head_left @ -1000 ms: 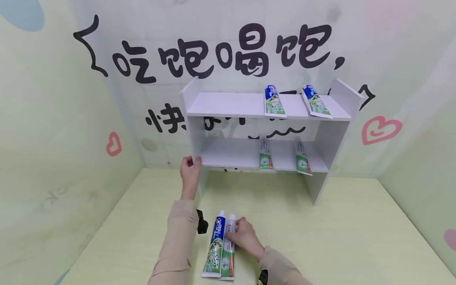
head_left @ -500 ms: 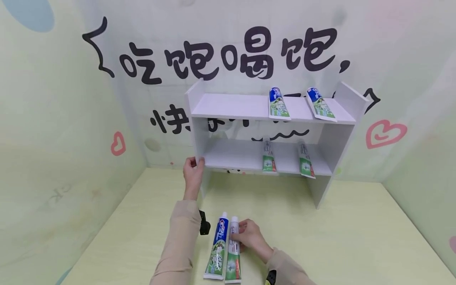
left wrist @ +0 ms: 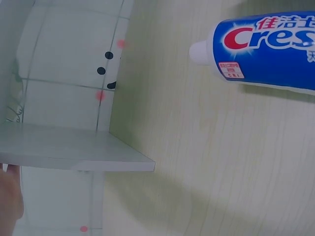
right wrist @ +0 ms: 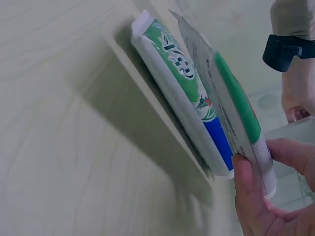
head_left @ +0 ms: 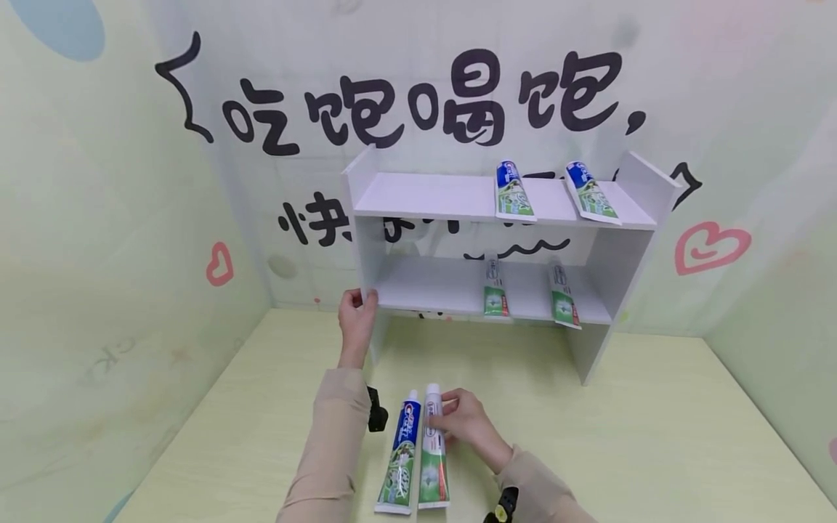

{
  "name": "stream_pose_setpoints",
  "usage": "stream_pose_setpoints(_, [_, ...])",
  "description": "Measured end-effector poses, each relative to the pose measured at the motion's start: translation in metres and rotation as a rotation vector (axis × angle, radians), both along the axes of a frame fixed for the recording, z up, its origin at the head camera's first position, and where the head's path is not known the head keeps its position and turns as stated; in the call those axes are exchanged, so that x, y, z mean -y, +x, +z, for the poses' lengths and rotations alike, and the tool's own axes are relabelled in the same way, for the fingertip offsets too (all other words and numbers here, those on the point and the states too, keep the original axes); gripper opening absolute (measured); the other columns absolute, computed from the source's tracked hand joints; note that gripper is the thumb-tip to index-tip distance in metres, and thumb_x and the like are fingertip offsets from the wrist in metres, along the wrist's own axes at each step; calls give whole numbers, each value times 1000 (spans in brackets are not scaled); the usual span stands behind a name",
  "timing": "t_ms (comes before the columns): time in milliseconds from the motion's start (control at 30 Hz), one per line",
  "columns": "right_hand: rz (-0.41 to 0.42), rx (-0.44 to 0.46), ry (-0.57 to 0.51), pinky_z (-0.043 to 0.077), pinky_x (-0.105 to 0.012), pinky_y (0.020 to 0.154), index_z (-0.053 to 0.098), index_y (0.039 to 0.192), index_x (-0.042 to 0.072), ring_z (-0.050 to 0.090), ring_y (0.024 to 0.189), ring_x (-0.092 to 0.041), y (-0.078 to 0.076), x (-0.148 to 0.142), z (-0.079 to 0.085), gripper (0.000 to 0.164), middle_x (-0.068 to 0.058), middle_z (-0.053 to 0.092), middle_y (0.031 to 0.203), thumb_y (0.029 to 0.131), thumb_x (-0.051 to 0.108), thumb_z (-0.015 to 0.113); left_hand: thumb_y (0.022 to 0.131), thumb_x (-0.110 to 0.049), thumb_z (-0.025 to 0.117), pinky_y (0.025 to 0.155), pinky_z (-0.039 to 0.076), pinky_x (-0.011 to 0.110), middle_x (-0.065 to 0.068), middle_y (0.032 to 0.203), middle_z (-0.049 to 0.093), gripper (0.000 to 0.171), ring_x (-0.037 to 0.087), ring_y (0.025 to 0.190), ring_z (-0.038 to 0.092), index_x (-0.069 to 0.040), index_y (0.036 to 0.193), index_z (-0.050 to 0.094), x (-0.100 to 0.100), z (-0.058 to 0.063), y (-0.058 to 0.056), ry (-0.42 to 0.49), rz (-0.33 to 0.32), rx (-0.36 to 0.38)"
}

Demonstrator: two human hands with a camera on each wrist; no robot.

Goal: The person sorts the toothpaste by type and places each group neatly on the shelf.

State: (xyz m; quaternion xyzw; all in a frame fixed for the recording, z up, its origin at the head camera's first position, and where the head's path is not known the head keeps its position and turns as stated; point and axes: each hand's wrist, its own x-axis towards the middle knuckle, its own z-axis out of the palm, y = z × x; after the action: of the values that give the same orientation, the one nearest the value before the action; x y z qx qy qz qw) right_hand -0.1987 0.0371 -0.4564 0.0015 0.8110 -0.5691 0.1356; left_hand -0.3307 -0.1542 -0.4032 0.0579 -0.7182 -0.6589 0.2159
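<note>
My right hand (head_left: 472, 423) pinches a white and green toothpaste tube (head_left: 434, 454) near its capped end. In the right wrist view this tube (right wrist: 231, 105) is raised off the table, thumb on one face and fingers on the other. Just left of it lies a blue and green Crest toothpaste tube (head_left: 400, 457), its white cap pointing toward the shelf. My left hand (head_left: 357, 323) grips the left side panel of the white shelf (head_left: 425, 285) at the height of the lower board. Only part of that hand (left wrist: 10, 201) shows in the left wrist view, behind the panel.
Two blue and green tubes, a left one (head_left: 514, 192) and a right one (head_left: 591, 192), lie on the upper board. Below them, two white and green tubes (head_left: 495, 289) rest on the lower board. The pale wooden table (head_left: 680, 436) meets printed walls on three sides.
My right hand has drawn the white and green toothpaste tube away from the Crest tube and lifted it slightly, forward and right. The left hand keeps its grip on the panel. The view shifted a little.
</note>
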Motion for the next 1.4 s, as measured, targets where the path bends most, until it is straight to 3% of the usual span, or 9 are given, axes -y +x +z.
stream_pose_setpoints(500, [12, -86, -58, 53, -31, 56, 44, 123, -5, 59, 71, -21, -15, -6, 54, 57, -19, 52, 101, 75, 9, 71, 89, -22, 53, 76, 38, 29, 12, 102, 51, 31, 23, 94, 46, 1, 108, 49, 0, 8, -4, 21, 1, 2])
stream_pose_setpoints(700, [-4, -111, -65, 53, -31, 55, 47, 121, -5, 60, 73, -22, -26, -7, 70, 54, -19, 54, 101, 74, 7, 71, 89, -23, 53, 76, 38, 29, 12, 103, 51, 32, 25, 96, 46, 1, 109, 49, 0, 7, -5, 26, 2, 3])
stream_pose_setpoints(933, [-34, -101, -87, 54, -31, 57, 47, 121, -3, 62, 74, -22, -36, -9, 88, 53, -19, 56, 103, 75, 5, 70, 88, -23, 53, 76, 39, 28, 12, 103, 51, 32, 19, 93, 45, 1, 109, 49, -1, 7, -4, 21, -4, 7])
stream_pose_setpoints(1400, [-16, -106, -93, 54, -31, 60, 43, 125, -2, 61, 79, -23, -50, -12, 116, 56, -20, 54, 108, 76, 5, 69, 88, -22, 54, 76, 39, 28, 14, 104, 52, 32, 19, 93, 45, 2, 109, 49, 0, 1, -1, 16, -8, 11])
